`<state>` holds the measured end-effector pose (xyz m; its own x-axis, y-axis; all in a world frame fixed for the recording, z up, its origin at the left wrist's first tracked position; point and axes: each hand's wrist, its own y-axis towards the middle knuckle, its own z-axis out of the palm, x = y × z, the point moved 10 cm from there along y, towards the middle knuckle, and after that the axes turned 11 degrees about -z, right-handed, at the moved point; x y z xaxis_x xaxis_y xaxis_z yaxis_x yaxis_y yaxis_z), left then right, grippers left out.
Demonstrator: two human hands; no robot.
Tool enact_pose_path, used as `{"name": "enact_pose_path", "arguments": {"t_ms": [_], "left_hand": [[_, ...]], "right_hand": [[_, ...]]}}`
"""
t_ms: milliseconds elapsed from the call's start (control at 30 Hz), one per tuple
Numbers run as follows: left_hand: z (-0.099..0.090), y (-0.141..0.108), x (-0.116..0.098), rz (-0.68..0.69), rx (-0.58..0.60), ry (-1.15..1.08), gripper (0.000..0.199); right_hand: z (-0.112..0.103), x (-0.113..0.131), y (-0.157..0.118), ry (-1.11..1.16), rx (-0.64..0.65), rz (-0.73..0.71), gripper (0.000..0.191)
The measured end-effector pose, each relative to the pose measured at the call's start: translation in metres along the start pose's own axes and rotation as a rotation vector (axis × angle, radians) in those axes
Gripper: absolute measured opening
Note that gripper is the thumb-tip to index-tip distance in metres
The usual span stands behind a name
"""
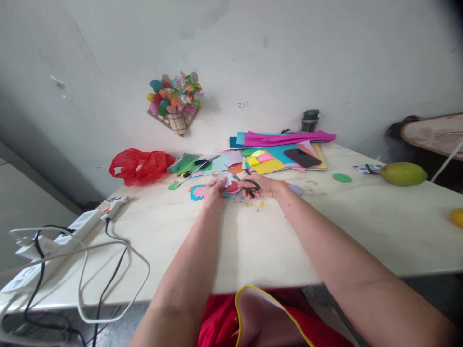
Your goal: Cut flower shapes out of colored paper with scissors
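My left hand (214, 188) pinches a pale lilac scalloped paper piece (225, 179) over the table. Black-handled scissors (256, 184) are in my right hand (259, 186), their blades pointing up and left beside the lilac paper. Below the paper, between my hands, lies a red paper piece (232, 188). A blue and pink paper flower (197, 192) rests left of my left hand. Small paper scraps (259, 207) are scattered just below my right hand.
Behind my hands lie coloured sheets (269, 166), a phone (302, 157) and second scissors (202, 164). A red plastic bag (139, 166) sits back left, a power strip (81, 221) with cables front left. A green-yellow fruit (403, 173) lies right. Paper flowers (175, 99) hang on the wall.
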<state>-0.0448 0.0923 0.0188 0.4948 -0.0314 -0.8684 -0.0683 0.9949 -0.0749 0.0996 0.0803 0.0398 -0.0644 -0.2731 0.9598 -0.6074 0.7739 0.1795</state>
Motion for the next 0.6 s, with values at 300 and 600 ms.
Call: {"name": "enact_pose_path", "arguments": {"t_ms": [300,600], "left_hand": [[-0.001,0.002,0.002,-0.016,-0.001,0.001,0.029],[-0.001,0.003,0.003,-0.018,0.024,0.019,0.035]], "right_hand": [[0.003,-0.003,-0.001,0.004,0.049,0.035,0.031],[0.008,0.006,-0.006,-0.026,0.077,0.032,0.037]]}}
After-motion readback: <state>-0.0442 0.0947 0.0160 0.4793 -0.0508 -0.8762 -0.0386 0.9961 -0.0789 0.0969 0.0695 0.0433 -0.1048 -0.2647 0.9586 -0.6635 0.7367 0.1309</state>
